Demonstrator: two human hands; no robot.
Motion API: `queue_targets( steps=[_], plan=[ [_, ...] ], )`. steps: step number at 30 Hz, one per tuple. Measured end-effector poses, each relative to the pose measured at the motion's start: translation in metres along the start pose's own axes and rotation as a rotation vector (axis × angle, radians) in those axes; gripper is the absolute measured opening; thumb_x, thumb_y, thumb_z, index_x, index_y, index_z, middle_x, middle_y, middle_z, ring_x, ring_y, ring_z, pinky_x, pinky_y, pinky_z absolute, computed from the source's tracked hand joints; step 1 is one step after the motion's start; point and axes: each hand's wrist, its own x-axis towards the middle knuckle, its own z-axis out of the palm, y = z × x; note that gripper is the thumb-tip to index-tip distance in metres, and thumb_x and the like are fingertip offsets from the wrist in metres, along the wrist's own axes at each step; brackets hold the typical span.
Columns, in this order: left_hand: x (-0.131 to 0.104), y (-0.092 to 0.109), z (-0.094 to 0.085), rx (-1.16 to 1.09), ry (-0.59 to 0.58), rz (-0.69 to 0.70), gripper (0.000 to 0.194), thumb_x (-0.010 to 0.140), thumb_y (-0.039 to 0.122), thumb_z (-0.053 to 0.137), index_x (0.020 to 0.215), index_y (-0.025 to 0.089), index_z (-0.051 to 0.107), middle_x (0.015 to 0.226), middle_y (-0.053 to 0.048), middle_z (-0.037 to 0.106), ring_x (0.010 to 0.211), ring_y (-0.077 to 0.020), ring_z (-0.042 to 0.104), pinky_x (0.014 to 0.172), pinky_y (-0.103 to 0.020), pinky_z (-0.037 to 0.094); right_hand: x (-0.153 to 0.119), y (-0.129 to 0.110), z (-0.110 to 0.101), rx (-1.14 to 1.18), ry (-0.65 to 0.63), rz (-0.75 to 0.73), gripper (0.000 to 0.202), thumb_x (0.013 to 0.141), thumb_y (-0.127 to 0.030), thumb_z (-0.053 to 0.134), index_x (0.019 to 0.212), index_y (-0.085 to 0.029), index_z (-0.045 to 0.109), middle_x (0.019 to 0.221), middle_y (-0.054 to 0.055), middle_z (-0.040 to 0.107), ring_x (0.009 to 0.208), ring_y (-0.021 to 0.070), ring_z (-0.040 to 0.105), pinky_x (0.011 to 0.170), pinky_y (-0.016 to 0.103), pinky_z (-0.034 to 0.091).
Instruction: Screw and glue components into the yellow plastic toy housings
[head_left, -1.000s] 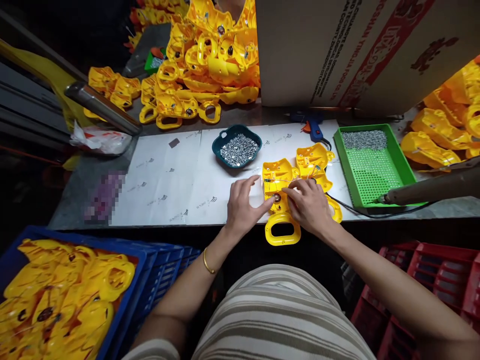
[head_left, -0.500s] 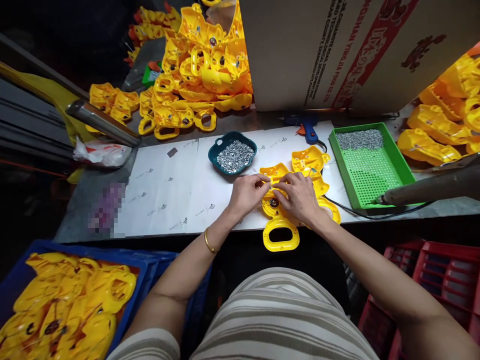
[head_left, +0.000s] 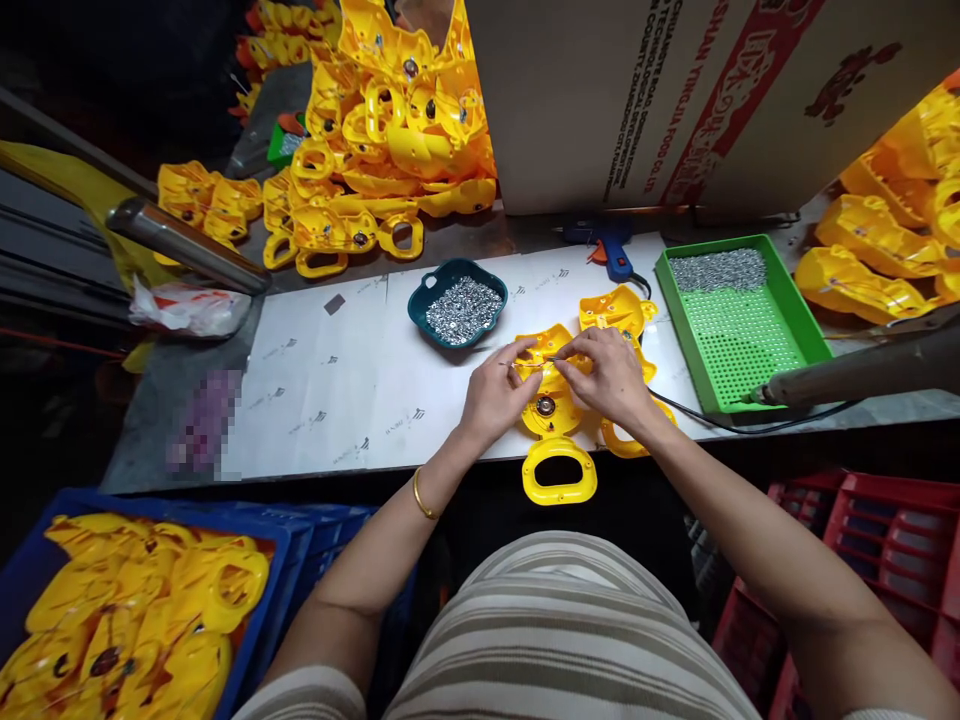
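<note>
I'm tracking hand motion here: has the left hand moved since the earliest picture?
Yes. Judged against the dark teal dish on the bench, the left hand has shifted rightward and slightly toward the bench's far side.

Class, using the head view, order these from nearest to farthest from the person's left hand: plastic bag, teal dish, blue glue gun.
From the left hand:
1. Teal dish, just beyond it, slightly left.
2. Blue glue gun, farther back, to the right.
3. Plastic bag, well off to the left.
</note>
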Motion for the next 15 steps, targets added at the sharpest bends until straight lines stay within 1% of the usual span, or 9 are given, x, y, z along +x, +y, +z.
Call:
queue_targets(
  steps=[2,3,4,5,7,9,11,15],
  plan=[
    [-0.002,0.005,-0.001,0.157,0.106,0.167,0.056,0.076,0.020,0.063,0.131,0.022,0.052,0.127,-0.009,0.058,0.086,-0.0149,0.061,0.080,-0.030,0.051,0.004,0.001,-0.005,-0.041,-0.012,0.004,0.018,0.085,-0.032,0.056,0.086,-0.021,0.071,0.091,0.008,0.065,0.093,0.0271,0.053,0.082,0.041,0.039],
    [-0.002,0.007,0.000,0.201,0.157,0.236,0.060,0.076,0.020,0.062,0.135,0.022,0.047,0.132,-0.010,0.055,0.096,-0.0175,0.060,0.086,-0.032,0.049,0.005,0.001,-0.007,-0.056,-0.022,0.010,0.018,0.085,-0.031,0.056,0.086,-0.021,0.071,0.091,0.008,0.065,0.093,0.0274,0.053,0.082,0.041,0.039],
    [-0.002,0.010,0.000,0.235,0.192,0.291,0.062,0.077,0.021,0.063,0.136,0.021,0.045,0.134,-0.011,0.054,0.105,-0.0200,0.057,0.091,-0.035,0.047,0.007,0.001,-0.008,-0.068,-0.031,0.016,0.019,0.085,-0.030,0.055,0.086,-0.021,0.071,0.091,0.008,0.065,0.094,0.0278,0.053,0.082,0.042,0.039],
    [-0.002,0.012,0.002,0.277,0.204,0.339,0.060,0.078,0.024,0.064,0.135,0.021,0.046,0.133,-0.011,0.055,0.111,-0.0225,0.055,0.095,-0.038,0.044,0.008,0.001,-0.008,-0.080,-0.040,0.020,0.019,0.085,-0.030,0.054,0.086,-0.020,0.071,0.092,0.008,0.065,0.094,0.0281,0.053,0.083,0.042,0.039],
    [0.001,0.014,0.005,0.404,0.171,0.405,0.050,0.080,0.030,0.066,0.128,0.021,0.053,0.128,-0.009,0.061,0.118,-0.0264,0.052,0.102,-0.045,0.036,0.010,0.001,-0.008,-0.098,-0.051,0.023,0.020,0.085,-0.029,0.053,0.087,-0.020,0.070,0.095,0.009,0.065,0.095,0.0287,0.053,0.084,0.043,0.039],
    [0.005,0.012,0.010,0.537,0.078,0.438,0.038,0.083,0.031,0.064,0.120,0.023,0.060,0.119,-0.007,0.068,0.120,-0.0273,0.052,0.105,-0.049,0.026,0.011,0.001,-0.007,-0.101,-0.063,0.030,0.020,0.085,-0.028,0.052,0.088,-0.019,0.069,0.098,0.010,0.065,0.097,0.0291,0.053,0.085,0.044,0.039],
    [0.010,0.006,0.015,0.592,0.019,0.430,0.031,0.087,0.028,0.061,0.118,0.025,0.062,0.112,-0.005,0.071,0.114,-0.0250,0.057,0.105,-0.049,0.022,0.013,0.001,-0.007,-0.086,-0.089,0.051,0.019,0.084,-0.027,0.052,0.086,-0.018,0.068,0.100,0.010,0.064,0.098,0.0288,0.053,0.085,0.043,0.040],
    [0.014,-0.007,0.021,0.540,0.057,0.379,0.021,0.088,0.028,0.062,0.109,0.024,0.066,0.096,-0.002,0.075,0.092,-0.0192,0.066,0.104,-0.045,0.024,0.016,0.000,-0.010,-0.029,-0.160,0.090,0.018,0.084,-0.029,0.052,0.081,-0.019,0.067,0.100,0.009,0.064,0.100,0.0283,0.054,0.086,0.044,0.042]
  ],
)
